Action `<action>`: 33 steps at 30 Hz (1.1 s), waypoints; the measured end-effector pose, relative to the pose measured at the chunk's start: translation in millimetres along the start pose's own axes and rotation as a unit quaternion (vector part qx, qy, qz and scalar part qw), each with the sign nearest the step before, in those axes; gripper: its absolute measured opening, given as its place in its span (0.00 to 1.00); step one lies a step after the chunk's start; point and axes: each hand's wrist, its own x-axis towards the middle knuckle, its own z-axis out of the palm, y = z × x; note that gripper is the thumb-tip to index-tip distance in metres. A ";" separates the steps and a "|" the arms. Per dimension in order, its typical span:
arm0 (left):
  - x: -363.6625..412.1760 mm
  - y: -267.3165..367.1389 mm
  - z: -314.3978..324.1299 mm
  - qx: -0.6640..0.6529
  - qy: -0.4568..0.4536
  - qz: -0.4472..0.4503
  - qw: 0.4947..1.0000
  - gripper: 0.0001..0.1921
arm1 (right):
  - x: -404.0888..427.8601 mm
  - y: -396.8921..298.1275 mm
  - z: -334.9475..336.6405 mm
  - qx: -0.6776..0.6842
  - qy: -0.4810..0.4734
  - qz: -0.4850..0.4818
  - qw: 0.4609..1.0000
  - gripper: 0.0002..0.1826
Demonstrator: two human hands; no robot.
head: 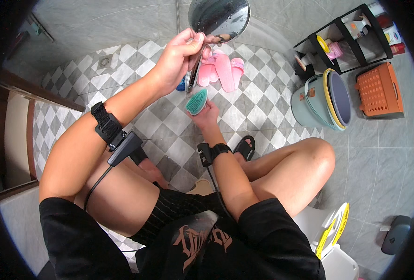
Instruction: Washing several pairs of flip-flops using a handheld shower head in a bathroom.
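Observation:
My left hand [182, 57] is raised and grips the handle of a chrome shower head [224, 19], whose round head tilts up at the top of the view. Water sprays off to the right of it. Lower down, my right hand [207, 115] holds a scrub brush [197, 101] with its green bristles facing up. Beyond the brush, several pink slippers [224, 71] lie on the checkered tile floor. A blue object [181, 85] is partly hidden behind the shower handle.
At the right stand a grey-green bucket [310, 101], an orange perforated basket [380, 91] and a black shelf rack [357, 42] with bottles. A floor drain [104, 62] lies at the upper left. A white toilet [310, 224] is at the lower right.

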 end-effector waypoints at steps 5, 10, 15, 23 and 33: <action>-1.5 -0.6 0.4 0.004 0.002 -0.006 1.000 0.15 | -1.2 0.4 0.9 -0.003 0.002 -0.004 1.000 0.24; -1.3 -2.3 2.1 -0.009 -0.024 -0.015 1.000 0.15 | -1.5 0.5 0.3 -0.008 -0.002 -0.005 1.000 0.23; -1.6 -3.0 6.2 -0.044 -0.054 -0.002 0.998 0.16 | -1.0 1.2 0.1 -0.011 -0.001 -0.004 1.000 0.23; -2.5 2.6 9.9 -0.052 -0.071 -0.027 0.996 0.14 | -1.6 1.4 0.4 -0.010 0.003 -0.006 1.000 0.22; -0.8 -4.4 12.0 -0.051 -0.054 -0.005 0.997 0.13 | -1.7 -1.6 -0.7 -0.010 0.003 -0.004 1.000 0.23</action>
